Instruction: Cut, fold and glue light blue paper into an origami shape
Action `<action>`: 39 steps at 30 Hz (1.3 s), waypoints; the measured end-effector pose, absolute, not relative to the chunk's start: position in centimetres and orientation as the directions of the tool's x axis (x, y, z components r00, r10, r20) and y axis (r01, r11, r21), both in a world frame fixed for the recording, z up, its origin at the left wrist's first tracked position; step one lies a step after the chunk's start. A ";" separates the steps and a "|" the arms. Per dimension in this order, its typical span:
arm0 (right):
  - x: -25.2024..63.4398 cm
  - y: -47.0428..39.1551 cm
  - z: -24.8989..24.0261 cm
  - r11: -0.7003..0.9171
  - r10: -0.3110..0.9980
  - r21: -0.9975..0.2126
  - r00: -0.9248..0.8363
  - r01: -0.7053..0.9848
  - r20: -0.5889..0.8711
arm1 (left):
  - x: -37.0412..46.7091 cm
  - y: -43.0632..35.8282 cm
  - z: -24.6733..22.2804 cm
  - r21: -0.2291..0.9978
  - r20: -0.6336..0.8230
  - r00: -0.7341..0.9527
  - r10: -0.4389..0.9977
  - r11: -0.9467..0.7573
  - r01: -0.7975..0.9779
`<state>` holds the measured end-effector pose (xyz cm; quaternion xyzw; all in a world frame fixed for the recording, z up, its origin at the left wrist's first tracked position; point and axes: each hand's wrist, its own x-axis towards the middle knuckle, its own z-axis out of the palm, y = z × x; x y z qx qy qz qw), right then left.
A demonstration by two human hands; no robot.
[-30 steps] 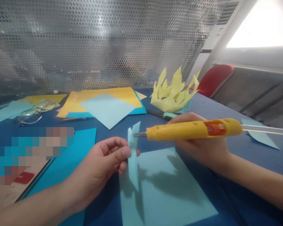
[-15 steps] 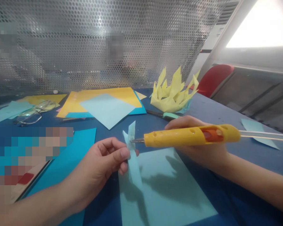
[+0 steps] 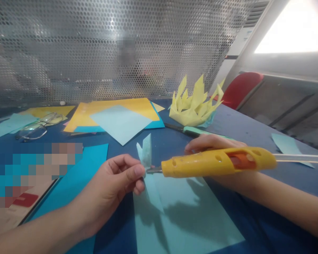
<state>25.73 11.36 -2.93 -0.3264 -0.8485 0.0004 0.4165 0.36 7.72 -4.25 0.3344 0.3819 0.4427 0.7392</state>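
Note:
Between the thumb and fingers of my left hand (image 3: pixel 122 180) is a folded light blue paper piece (image 3: pixel 147 150), held upright near the middle of the view. My right hand (image 3: pixel 214 148) is wrapped round a yellow glue gun (image 3: pixel 196 163), which hides part of the fingers. The gun's metal nozzle points left and meets the folded paper beside my left thumb. Below both hands lies a light blue sheet (image 3: pixel 190 218) with their shadows on it.
A yellow folded-paper crown (image 3: pixel 194 109) stands at the back right, near a green-handled tool (image 3: pixel 192 131). Orange sheets (image 3: pixel 79 114) with a pale blue square (image 3: pixel 120 121) lie at the back. Glasses (image 3: pixel 33 131) are on the left. A perforated metal screen (image 3: pixel 82 53) rises behind.
The glue gun and my right hand have moved slightly down and right, with the nozzle now lower on the folded paper. The paper has turned a little; my left hand has barely moved.

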 end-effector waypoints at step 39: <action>26.6 11.9 -3.2 0.738 0.669 -0.379 -0.533 0.558 0.518 | 0.1 7.6 -4.0 0.777 -0.333 0.225 0.916 0.402 -0.485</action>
